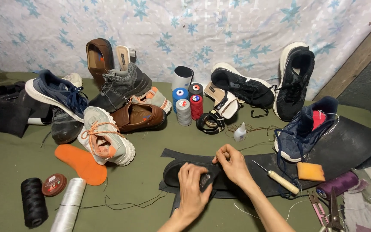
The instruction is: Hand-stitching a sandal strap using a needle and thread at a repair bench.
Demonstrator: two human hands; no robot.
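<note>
Left hand [193, 189] presses flat, fingers curled, on black rubber shoe sole [181, 172], pinning it to the black rubber sheet [353, 141]. Right hand [232, 164] pinches sole's far edge. Wooden-handled awl [280, 179] lies just beside. Beyond: thread cones [184, 107], piled shoes [108, 111].

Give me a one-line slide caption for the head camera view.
Left hand and right hand press on a black shoe amid scattered footwear.

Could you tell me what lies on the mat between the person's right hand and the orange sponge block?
In the head view, a wooden-handled awl lies between the right hand and the orange sponge block, resting on the black rubber sheet.
</note>
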